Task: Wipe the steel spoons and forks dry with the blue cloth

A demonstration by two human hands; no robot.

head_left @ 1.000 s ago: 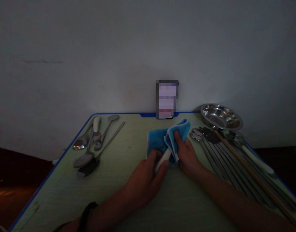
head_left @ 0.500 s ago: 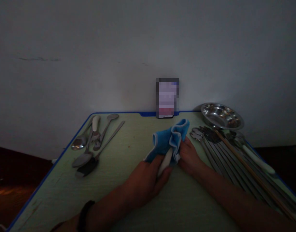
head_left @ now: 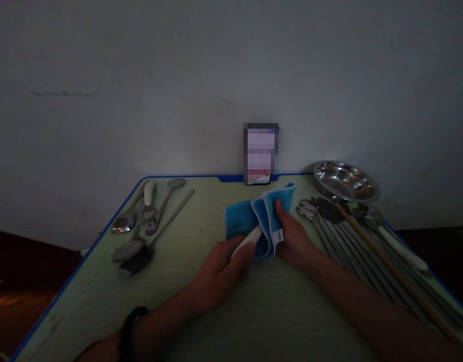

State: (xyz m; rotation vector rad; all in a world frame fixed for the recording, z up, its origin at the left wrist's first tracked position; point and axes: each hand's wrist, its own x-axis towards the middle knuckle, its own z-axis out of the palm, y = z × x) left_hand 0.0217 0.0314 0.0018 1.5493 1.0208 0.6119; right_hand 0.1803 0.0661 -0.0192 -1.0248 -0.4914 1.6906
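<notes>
A blue cloth [head_left: 239,216] with pale edging is held above the middle of the table. My right hand [head_left: 294,234] grips it, thumb on top, and a white tag hangs by the fingers. My left hand [head_left: 226,269] is closed around a utensil with a white handle [head_left: 250,239]. That handle runs up into the folds of the cloth, which hide the utensil's far end, so its kind cannot be made out.
Several spoons and forks [head_left: 130,249] lie at the left of the table [head_left: 201,311]. On the right, more long-handled cutlery [head_left: 337,236] lies beside a wooden chopstick [head_left: 382,256] and below a steel bowl [head_left: 346,181]. A phone [head_left: 259,151] leans on the wall.
The cloth has been spread out and turned, with my right thumb now on top of it. My left hand has shifted slightly left and down with the white handle, which lies flatter.
</notes>
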